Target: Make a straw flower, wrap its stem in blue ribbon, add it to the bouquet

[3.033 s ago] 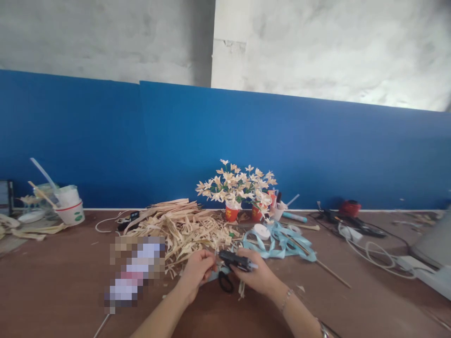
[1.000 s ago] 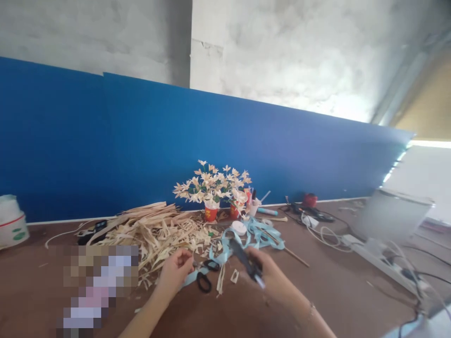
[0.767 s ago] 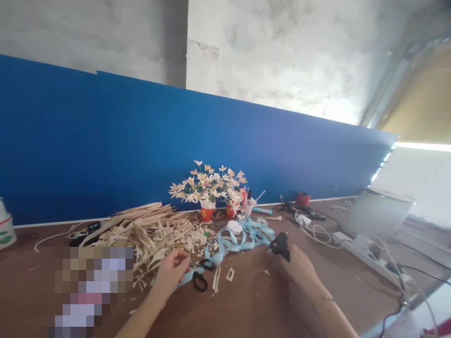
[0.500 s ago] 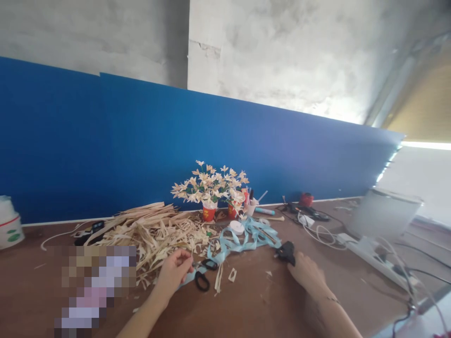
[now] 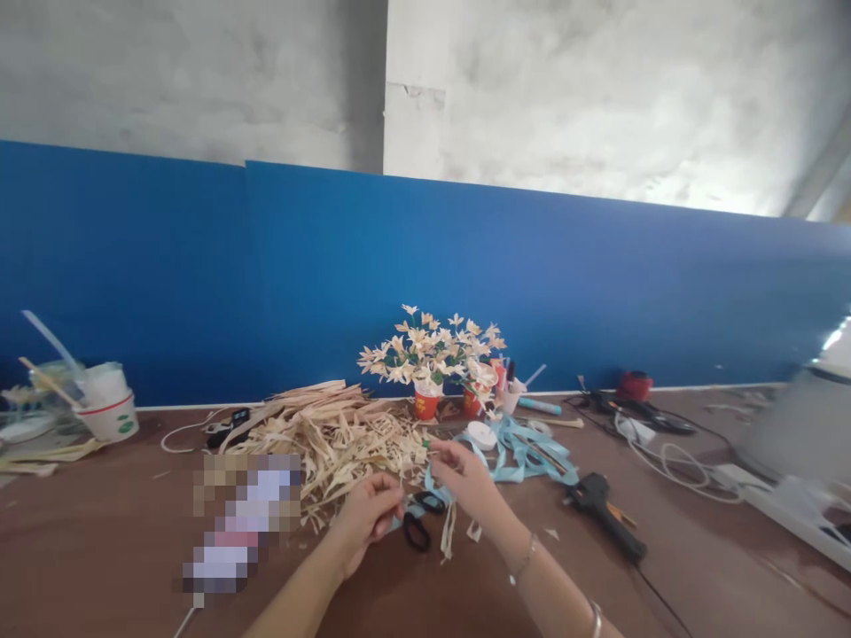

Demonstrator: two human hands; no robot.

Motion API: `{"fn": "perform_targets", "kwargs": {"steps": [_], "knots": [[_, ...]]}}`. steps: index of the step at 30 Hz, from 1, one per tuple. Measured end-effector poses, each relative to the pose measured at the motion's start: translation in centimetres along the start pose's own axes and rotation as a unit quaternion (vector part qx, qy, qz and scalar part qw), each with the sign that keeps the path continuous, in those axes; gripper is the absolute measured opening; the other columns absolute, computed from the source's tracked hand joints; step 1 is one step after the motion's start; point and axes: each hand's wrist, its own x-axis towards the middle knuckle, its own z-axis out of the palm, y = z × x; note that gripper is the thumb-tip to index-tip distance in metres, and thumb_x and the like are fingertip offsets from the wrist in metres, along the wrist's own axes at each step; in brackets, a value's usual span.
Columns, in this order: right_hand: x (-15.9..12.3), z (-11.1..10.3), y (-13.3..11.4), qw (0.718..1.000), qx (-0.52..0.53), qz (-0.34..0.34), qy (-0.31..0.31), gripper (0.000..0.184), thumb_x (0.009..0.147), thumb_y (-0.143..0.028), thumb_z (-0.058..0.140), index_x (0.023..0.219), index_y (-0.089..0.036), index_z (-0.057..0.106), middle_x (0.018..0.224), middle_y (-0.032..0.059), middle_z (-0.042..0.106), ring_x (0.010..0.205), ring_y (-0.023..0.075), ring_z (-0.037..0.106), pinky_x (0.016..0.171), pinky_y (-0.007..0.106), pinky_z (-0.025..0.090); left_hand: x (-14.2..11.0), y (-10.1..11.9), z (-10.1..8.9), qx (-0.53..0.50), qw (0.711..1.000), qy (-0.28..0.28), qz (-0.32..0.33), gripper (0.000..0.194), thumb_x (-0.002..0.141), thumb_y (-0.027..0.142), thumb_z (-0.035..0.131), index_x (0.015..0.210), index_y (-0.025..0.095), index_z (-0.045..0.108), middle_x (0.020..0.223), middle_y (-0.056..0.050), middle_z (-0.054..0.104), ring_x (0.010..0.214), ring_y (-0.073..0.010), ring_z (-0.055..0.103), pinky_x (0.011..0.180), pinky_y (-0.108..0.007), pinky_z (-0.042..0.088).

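Note:
My left hand (image 5: 370, 516) is closed in a pinch beside the scissors (image 5: 417, 533); whatever sits between its fingertips is too small to make out. My right hand (image 5: 467, 480) is held out with its fingers extended toward the left, over the right edge of a heap of dry husk strips (image 5: 352, 443), and nothing shows in it. On the table to the right lies a black hot glue gun (image 5: 608, 516), its cord running to the front. Light-blue ribbon (image 5: 532, 447) lies in loose loops behind my right hand and under the scissors.
Pale husk flowers (image 5: 432, 347) stand in red cups (image 5: 426, 406) by the blue partition (image 5: 532, 275). A phone-like blurred object (image 5: 243, 527) lies left. A paper bowl (image 5: 113, 419) stands far left. Cables (image 5: 698, 474) and a power strip (image 5: 791, 514) lie right.
The right hand has let go of the hot glue gun on the table at the right and moved left, near the left hand. The left hand keeps its pinch. The view swung right and then back left.

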Motion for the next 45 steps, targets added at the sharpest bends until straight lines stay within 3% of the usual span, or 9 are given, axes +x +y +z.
{"fn": "perform_targets", "kwargs": {"steps": [5,10,19,25,28,34,38,40,45], "knots": [[1.3,1.0,-1.3,0.988,0.135,0.061,-0.049,0.032,0.068,-0.039,0.059,0.088,-0.015,0.065,0.068,0.0016,0.062,0.06,0.0117,0.051,0.056,0.023,0.038,0.1,0.2,-0.3,0.014,1.0,-0.016,-0.001,0.032,0.061,0.039,0.067,0.064,0.016,0.046,0.048,0.005,0.054,0.03,0.0022,0.022,0.034,-0.016,0.006],[1.3,1.6,-1.6,0.987,0.132,0.076,-0.049,0.023,0.061,-0.037,0.066,0.066,-0.014,0.066,0.055,-0.0012,0.057,0.053,0.009,0.045,0.051,0.021,0.034,0.1,0.3,-0.3,0.038,0.999,-0.021,-0.006,0.028,0.062,0.035,0.066,0.065,0.016,0.046,0.047,0.005,0.053,0.03,0.0017,0.023,0.034,-0.016,0.008],[1.1,1.5,-1.5,0.991,0.112,0.067,-0.033,0.02,0.063,-0.034,0.061,0.06,-0.015,0.06,0.05,-0.004,0.05,0.049,0.0079,0.041,0.049,0.021,0.031,0.4,-0.2,-0.2,0.04,0.999,0.02,0.018,0.035,0.061,0.045,0.067,0.069,0.016,0.049,0.048,0.004,0.055,0.03,0.0003,0.026,0.034,-0.015,0.012],[1.6,1.7,-1.2,0.996,0.061,0.056,-0.034,0.022,0.068,-0.036,0.057,0.066,-0.014,0.06,0.055,-0.0021,0.054,0.051,0.0091,0.044,0.049,0.021,0.033,0.9,-0.5,-0.7,0.036,0.998,0.033,0.026,0.038,0.057,0.046,0.07,0.063,0.015,0.048,0.046,0.002,0.057,0.03,0.0003,0.026,0.034,-0.016,0.013],[1.9,1.6,-0.5,0.997,-0.07,0.014,-0.034,0.028,0.079,-0.035,0.042,0.082,-0.014,0.061,0.066,0.0013,0.06,0.058,0.0114,0.05,0.052,0.022,0.036,0.9,-0.2,-0.9,0.023,0.998,0.05,0.029,0.036,0.058,0.044,0.069,0.065,0.015,0.049,0.047,0.003,0.057,0.031,0.0002,0.026,0.034,-0.015,0.012],[0.2,1.8,0.6,0.955,-0.277,-0.023,-0.104,0.008,0.061,-0.02,0.058,0.065,-0.015,0.062,0.069,0.0043,0.063,0.068,0.0179,0.055,0.062,0.026,0.036,0.7,0.6,-1.4,0.004,0.994,0.097,0.051,0.033,0.06,0.042,0.068,0.064,0.015,0.05,0.051,0.005,0.053,0.033,-0.0002,0.026,0.035,-0.015,0.013],[-1.4,2.8,0.1,0.86,-0.491,-0.044,-0.131,0.033,0.055,-0.02,0.06,0.087,-0.013,0.061,0.093,0.0144,0.063,0.086,0.0273,0.055,0.071,0.031,0.036,0.7,0.6,-1.6,0.012,0.992,0.105,0.072,0.031,0.062,0.041,0.067,0.064,0.014,0.05,0.052,0.005,0.053,0.033,0.0,0.026,0.034,-0.015,0.013],[-1.6,3.3,-0.2,0.835,-0.53,-0.044,-0.14,0.035,0.056,-0.017,0.058,0.09,-0.011,0.06,0.093,0.0163,0.063,0.089,0.0284,0.055,0.073,0.032,0.036,0.8,0.6,-1.6,0.013,0.991,0.107,0.075,0.031,0.062,0.041,0.067,0.064,0.014,0.05,0.053,0.004,0.054,0.033,0.0001,0.027,0.034,-0.015,0.012],[-1.1,3.2,-0.4,0.836,-0.526,-0.038,-0.152,0.024,0.058,-0.015,0.056,0.081,-0.015,0.062,0.081,0.0112,0.067,0.078,0.0243,0.059,0.07,0.03,0.034,1.1,0.7,-1.9,-0.002,0.99,0.121,0.075,0.033,0.059,0.043,0.068,0.063,0.015,0.05,0.051,0.005,0.053,0.032,0.0003,0.025,0.033,-0.015,0.011]]}}
